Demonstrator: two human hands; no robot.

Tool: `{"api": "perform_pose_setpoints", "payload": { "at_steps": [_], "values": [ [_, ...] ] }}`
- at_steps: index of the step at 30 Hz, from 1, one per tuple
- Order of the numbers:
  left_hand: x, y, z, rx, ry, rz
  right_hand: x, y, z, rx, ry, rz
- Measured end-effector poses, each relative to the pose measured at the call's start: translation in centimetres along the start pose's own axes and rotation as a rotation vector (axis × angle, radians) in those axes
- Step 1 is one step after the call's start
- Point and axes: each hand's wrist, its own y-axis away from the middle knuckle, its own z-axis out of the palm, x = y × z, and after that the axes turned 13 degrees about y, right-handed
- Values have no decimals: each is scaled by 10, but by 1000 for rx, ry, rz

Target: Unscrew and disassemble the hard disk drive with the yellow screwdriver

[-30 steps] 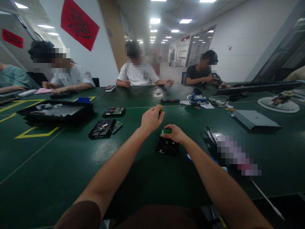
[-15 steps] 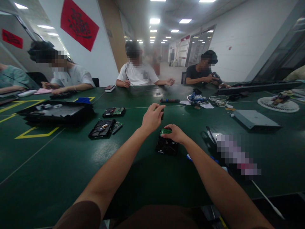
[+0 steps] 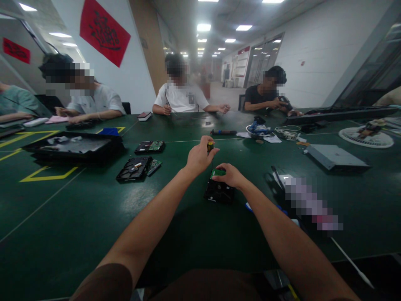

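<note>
A black hard drive [image 3: 219, 193] lies on the green table in front of me, with a green circuit board [image 3: 216, 172] at its far end. My left hand [image 3: 198, 158] is closed around the handle of a small screwdriver [image 3: 210, 146], black with a yellow top. Its thin shaft points down toward the board; I cannot make out exactly where the tip rests. From the right, my right hand [image 3: 232, 176] grips the drive's far end, thumb and fingers on the board and edge.
Left of my hands are another hard drive [image 3: 149, 146], an opened drive [image 3: 134, 169] with a loose circuit board [image 3: 154, 167], and a black tray [image 3: 75, 156]. A grey metal box [image 3: 336, 156] and a white fan grille [image 3: 365, 137] lie right. Several people sit across.
My left fingers have shifted on the screwdriver, and its yellow top now shows between them. The right hand and the hard drive have stayed in place.
</note>
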Motion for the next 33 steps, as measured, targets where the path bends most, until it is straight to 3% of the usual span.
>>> {"api": "perform_pose_setpoints", "payload": {
  "at_steps": [10, 17, 33],
  "values": [
    [0, -3, -6, 10, -64, 197, 0, -2, 2, 6, -2, -3],
    [-3, -4, -4, -36, -24, 170, 1, 0, 2, 7, 6, -7],
    [3, -3, -3, 68, 70, 90, 1, -1, 2, -2, -22, -2]
  ]
}}
